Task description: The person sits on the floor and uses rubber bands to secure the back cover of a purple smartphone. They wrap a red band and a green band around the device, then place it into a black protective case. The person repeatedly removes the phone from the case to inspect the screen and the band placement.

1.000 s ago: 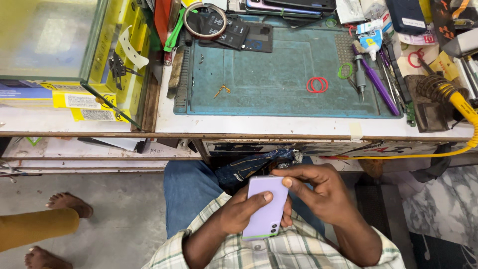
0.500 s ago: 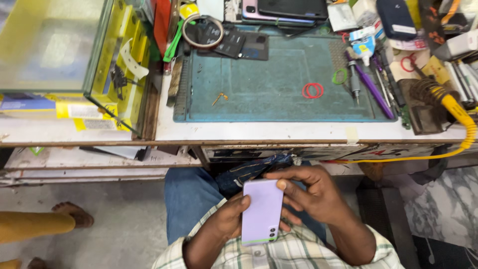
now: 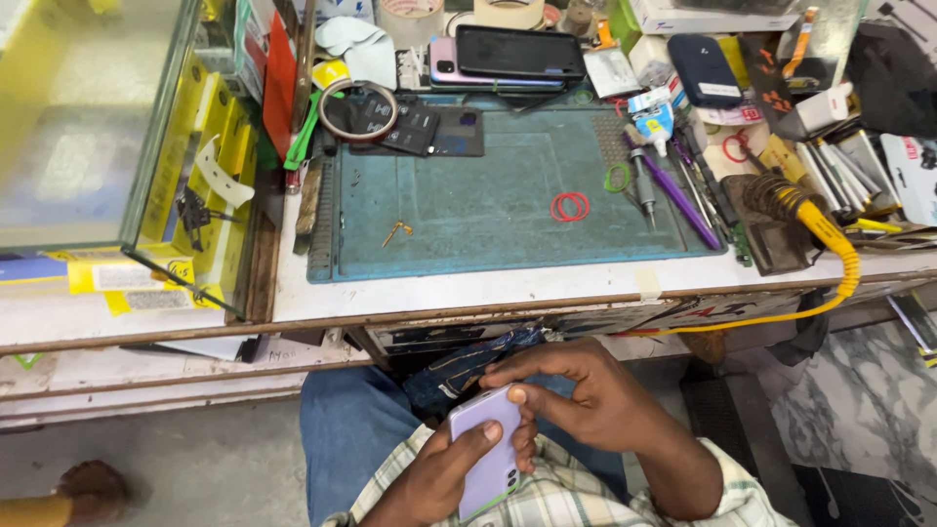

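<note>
Lilac phone (image 3: 485, 451) w/ both hands, below bench edge (image 3: 488, 310)

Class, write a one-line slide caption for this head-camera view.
Seated at a cluttered repair bench, both hands, left and right, hold a lilac phone below a blue-green work mat.

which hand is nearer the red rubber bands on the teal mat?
Right. The right hand sits almost straight below the red rubber bands, off the bench edge. The left hand is lower and further left, under the lilac phone both hold.

Both hands (image 3: 527, 429) together, fingers (image 3: 532, 395) curled.
</note>
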